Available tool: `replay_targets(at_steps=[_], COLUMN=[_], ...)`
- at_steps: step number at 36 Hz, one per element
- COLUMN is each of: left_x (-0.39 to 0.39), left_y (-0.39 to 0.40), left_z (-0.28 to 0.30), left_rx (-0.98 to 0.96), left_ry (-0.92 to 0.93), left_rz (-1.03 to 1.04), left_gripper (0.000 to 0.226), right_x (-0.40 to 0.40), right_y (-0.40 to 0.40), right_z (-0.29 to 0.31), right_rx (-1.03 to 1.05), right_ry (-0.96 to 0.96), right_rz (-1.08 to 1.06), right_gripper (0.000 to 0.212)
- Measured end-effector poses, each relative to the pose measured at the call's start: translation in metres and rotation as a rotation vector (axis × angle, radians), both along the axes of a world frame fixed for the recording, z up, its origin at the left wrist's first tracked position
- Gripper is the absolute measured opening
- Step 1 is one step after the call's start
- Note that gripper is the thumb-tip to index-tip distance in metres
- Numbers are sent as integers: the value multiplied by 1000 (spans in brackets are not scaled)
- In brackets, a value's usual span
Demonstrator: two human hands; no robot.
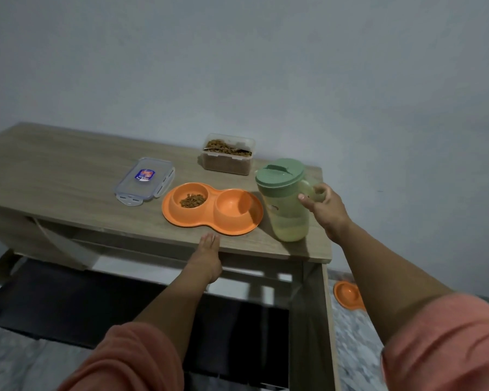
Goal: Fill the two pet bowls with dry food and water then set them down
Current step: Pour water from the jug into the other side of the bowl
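Observation:
An orange double pet bowl (212, 222) sits on the wooden table (68, 170) near its front edge. Its left cup holds dry kibble (192, 200); its right cup (233, 204) looks empty. To the right of it stands a pale green water jug (284, 204) with a green lid. My right hand (323, 206) curls its fingers round the jug's handle, thumb against the jug's side. My left hand (208, 255) rests with straight fingers on the table's front edge, just below the bowl.
A clear tub of kibble (227, 162) with a scoop in it stands open at the back by the wall. Its lid (144, 180) lies flat to the left of the bowl. A second orange bowl (349, 296) lies on the floor, right of the table.

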State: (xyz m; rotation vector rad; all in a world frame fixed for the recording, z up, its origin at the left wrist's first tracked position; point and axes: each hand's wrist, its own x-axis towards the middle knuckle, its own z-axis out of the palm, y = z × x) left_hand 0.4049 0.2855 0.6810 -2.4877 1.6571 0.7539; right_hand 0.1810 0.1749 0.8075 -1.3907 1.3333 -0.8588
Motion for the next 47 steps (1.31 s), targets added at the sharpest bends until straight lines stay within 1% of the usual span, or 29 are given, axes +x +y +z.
replay_targets(at_steps=[3,8,14,24,29,38,47], left_x=[1,1,2,2,2,2,3], left_y=[0,-1,-2,-4,-5,-6,-5], left_z=[-2,0,3,7,9,11,11], left_rx=[-1,11,27,49,69,87,94], left_ry=[3,10,29,36,36,39,48], left_rz=[-3,-9,-13,-20,-19,-16,-19], left_gripper=[76,77,78,80,80,81,80], right_x=[6,16,27,38,42,48,49], right_y=[-5,-10,-12,-11,-13,-13,-13], right_z=[8,17,26,35,38,43,45], right_rx=[-20,-71,-95,-159,-177,-231,-262], right_ry=[108,289,394,592,656,788,806], right_rz=[85,183,225,261,280,312,320], right_gripper=[51,44,40,39,33,35,34])
